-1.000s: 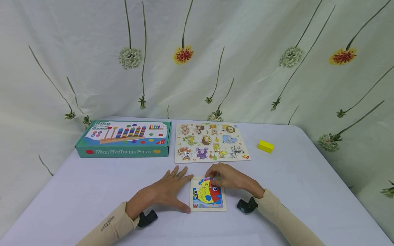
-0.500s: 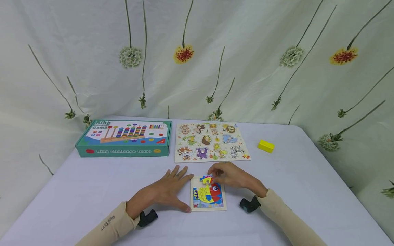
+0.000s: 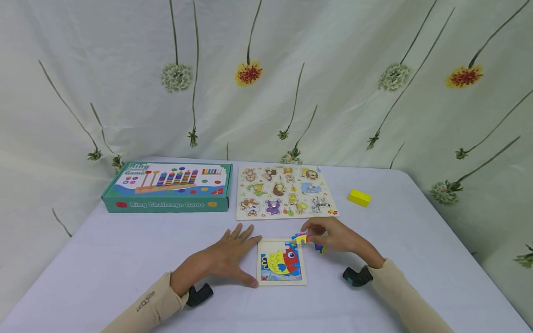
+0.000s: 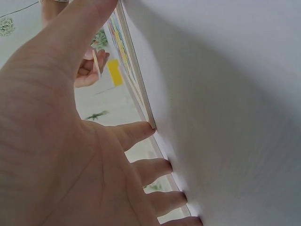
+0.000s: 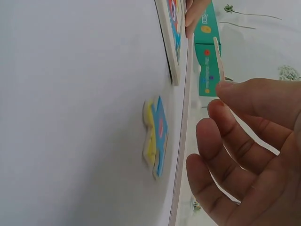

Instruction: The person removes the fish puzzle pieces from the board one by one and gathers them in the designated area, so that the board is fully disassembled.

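A fish puzzle point(image 3: 281, 266) on a worktop point(image 3: 420, 245) is touched at its left edge by the outspread left hand point(image 3: 231, 255). Near its far right corner, a raised piece point(image 3: 300, 238) is pinched by the right hand point(image 3: 335, 235), a loose piece point(image 5: 156, 134) seen below.

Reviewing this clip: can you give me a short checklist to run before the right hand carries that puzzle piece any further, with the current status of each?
1. Frame steadied: ok; the left hand touches its left side.
2. Held piece gripped: ok; the right hand pinches it.
3. Held piece off the frame: ok; the wrist views show a gap.
4. Table free under the right hand: not ok; a loose piece lies there, beside the frame.
5. Remaining pieces sitting flat in the frame: cannot tell for certain from these angles.
6. Yellow block out of the way: ok; it sits farther back, to the right.
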### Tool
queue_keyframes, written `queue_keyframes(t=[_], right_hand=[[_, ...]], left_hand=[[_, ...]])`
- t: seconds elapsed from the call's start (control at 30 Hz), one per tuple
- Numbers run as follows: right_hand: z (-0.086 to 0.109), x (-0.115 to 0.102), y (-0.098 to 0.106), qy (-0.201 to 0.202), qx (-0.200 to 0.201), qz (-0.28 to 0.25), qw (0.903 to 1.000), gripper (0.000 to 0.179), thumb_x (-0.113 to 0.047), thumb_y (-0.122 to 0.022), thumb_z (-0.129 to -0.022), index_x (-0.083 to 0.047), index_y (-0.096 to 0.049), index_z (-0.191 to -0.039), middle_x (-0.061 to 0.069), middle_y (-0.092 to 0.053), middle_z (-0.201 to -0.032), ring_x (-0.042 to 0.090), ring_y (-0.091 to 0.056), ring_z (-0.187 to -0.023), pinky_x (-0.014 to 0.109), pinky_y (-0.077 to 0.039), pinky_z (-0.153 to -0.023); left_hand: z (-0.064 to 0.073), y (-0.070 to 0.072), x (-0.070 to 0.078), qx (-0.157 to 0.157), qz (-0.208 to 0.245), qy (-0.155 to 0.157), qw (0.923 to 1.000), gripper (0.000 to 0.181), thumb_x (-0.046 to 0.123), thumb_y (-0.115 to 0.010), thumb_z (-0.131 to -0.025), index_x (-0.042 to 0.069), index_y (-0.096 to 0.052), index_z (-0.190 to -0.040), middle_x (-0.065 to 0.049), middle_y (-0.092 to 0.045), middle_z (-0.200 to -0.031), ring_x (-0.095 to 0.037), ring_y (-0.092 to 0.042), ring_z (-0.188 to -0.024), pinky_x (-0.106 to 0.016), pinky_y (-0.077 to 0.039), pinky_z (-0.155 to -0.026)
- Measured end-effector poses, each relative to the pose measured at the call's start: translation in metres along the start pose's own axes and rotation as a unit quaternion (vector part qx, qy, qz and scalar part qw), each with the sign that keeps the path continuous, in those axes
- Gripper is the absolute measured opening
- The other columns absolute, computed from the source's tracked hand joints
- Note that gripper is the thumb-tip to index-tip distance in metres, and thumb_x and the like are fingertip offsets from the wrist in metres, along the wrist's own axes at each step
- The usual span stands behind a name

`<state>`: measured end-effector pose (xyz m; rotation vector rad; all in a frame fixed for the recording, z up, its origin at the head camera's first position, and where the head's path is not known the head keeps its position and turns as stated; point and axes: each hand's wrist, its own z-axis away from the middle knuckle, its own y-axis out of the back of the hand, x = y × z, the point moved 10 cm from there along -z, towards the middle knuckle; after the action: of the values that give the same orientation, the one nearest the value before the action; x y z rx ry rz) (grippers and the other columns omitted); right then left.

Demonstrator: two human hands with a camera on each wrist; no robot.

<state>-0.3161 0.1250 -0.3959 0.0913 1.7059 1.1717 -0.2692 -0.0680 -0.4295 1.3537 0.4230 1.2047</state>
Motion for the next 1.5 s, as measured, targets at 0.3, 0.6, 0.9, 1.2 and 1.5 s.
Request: queue_keyframes(t=[0.3,0.6,0.9,1.2,1.5], right_hand=[[0.022,0.024,0.015,-0.04,0.011,0.019,0.9989,0.021,-0.008,-0.068,-0.087,-0.01,-0.067,-0.108,-0.004,-0.06,-0.087,0.014,-0.054,-0.08,0.022,-0.049,-0.073],[0.047,0.044,0.03,-0.054,0.013,-0.01,0.9984,0.02,-0.008,-0.068,-0.087,-0.006,-0.067,-0.108,0.001,-0.06,-0.088,0.012,-0.054,-0.078,0.021,-0.046,-0.07],[0.065,0.063,0.041,-0.066,0.024,-0.003,0.9976,0.021,-0.003,-0.065,-0.087,-0.004,-0.066,-0.108,0.0,-0.059,-0.086,0.009,-0.051,-0.075,0.02,-0.045,-0.066],[0.067,0.064,0.041,-0.073,0.029,0.012,0.9968,0.022,-0.004,-0.067,-0.086,-0.004,-0.066,-0.107,0.0,-0.058,-0.085,0.008,-0.048,-0.068,0.02,-0.042,-0.062],[0.066,0.068,0.04,-0.077,0.03,0.03,0.9961,0.021,-0.002,-0.066,-0.085,-0.006,-0.066,-0.105,-0.002,-0.054,-0.079,0.006,-0.046,-0.063,0.019,-0.039,-0.058]], left_hand=[[0.0,-0.001,0.001,0.0,0.0,-0.002,1.0,0.106,0.061,-0.079,-0.064,0.019,-0.033,-0.15,-0.009,-0.015,-0.161,-0.036,-0.001,-0.147,-0.058,-0.006,-0.116],[0.001,0.0,0.001,-0.002,0.002,0.002,1.0,0.106,0.061,-0.079,-0.064,0.019,-0.033,-0.15,-0.009,-0.015,-0.16,-0.036,-0.001,-0.147,-0.058,-0.006,-0.116],[0.001,0.001,0.002,0.001,0.002,0.001,1.0,0.106,0.06,-0.079,-0.064,0.018,-0.034,-0.15,-0.01,-0.015,-0.16,-0.037,-0.002,-0.147,-0.058,-0.007,-0.116],[0.001,0.001,0.002,0.0,0.003,0.001,1.0,0.105,0.059,-0.08,-0.064,0.018,-0.034,-0.15,-0.01,-0.016,-0.16,-0.037,-0.002,-0.147,-0.058,-0.006,-0.116],[0.002,0.0,0.006,-0.006,0.005,-0.021,0.9998,0.105,0.06,-0.078,-0.067,0.021,-0.03,-0.152,-0.008,-0.016,-0.16,-0.037,-0.003,-0.147,-0.059,-0.007,-0.116]])
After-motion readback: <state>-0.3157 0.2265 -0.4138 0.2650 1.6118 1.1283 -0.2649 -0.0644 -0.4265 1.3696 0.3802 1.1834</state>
